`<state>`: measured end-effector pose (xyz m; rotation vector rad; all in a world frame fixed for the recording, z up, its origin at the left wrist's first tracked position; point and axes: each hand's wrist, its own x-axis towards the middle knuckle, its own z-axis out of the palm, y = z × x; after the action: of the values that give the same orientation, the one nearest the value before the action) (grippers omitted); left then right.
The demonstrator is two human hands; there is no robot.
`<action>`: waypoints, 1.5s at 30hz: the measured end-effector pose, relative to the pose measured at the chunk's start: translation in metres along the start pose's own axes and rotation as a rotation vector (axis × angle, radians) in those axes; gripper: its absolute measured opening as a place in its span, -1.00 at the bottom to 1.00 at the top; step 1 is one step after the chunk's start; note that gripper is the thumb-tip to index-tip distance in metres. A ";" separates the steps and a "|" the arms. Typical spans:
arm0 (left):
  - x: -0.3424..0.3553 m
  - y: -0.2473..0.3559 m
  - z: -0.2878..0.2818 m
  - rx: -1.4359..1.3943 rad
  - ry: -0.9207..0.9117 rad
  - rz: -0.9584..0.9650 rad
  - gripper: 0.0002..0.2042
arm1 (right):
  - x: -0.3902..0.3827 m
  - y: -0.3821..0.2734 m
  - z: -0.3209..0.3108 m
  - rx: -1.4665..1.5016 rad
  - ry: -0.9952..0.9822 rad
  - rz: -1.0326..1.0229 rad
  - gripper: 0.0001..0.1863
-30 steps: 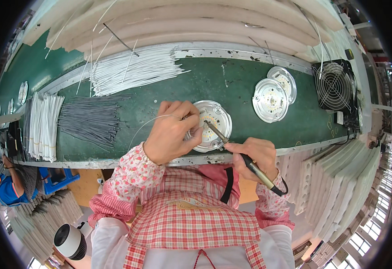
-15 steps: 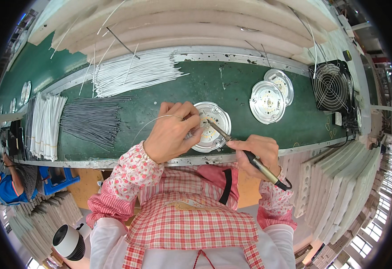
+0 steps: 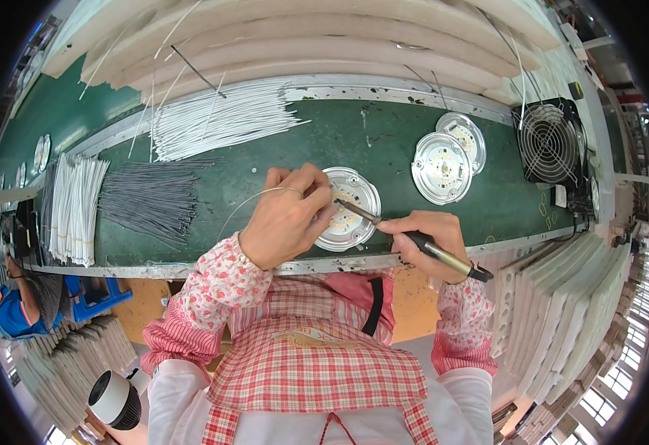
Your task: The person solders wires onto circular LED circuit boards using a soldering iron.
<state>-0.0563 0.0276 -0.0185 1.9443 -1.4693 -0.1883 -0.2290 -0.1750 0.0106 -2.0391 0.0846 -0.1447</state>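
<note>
Currently, the metal disc [image 3: 361,231] lies on the tabletop [image 3: 384,133]; the left hand [image 3: 280,222] is nearer, fingers pressed together over its left side, apparently pinching a thin wire [image 3: 250,198]. From the disc's lower right, the right hand [image 3: 439,231] grips a soldering iron [image 3: 447,256] slanting up-left across it. The apron's print [image 3: 313,338] is illegible.

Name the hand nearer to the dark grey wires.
Left. The left hand is right of the dark grey wires, apart from them; the right hand, holding the soldering iron, is farther right.
</note>
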 end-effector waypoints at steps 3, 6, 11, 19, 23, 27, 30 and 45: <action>0.002 0.005 0.006 0.057 0.033 0.002 -0.87 | -0.004 0.005 0.000 0.137 -0.005 0.145 -0.76; 0.002 0.006 0.011 0.144 0.071 0.034 -0.86 | -0.005 0.008 0.002 0.218 0.017 0.173 -0.77; -0.006 0.006 0.011 0.161 0.137 0.060 -0.80 | -0.008 0.013 0.006 0.304 0.078 0.160 -0.79; -0.030 0.005 0.000 0.316 -0.015 0.133 -0.47 | -0.018 0.005 0.017 0.292 0.096 0.187 -0.78; -0.028 0.006 -0.006 0.386 -0.059 0.171 -0.45 | -0.020 0.000 0.025 0.239 0.129 0.280 -0.65; -0.023 0.009 -0.009 0.418 -0.067 0.166 -0.51 | 0.011 -0.003 0.062 -0.427 0.196 -0.060 -0.10; -0.008 -0.004 -0.017 0.228 -0.060 0.006 -0.77 | 0.009 -0.004 0.071 -0.531 0.297 -0.084 -0.14; 0.040 -0.064 -0.043 -0.129 0.406 -0.216 -0.88 | -0.034 -0.035 0.058 -0.270 0.549 0.123 -0.65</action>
<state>0.0302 0.0186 -0.0132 1.8974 -0.9623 0.0180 -0.2547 -0.1039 0.0135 -2.2009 0.5981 -0.6426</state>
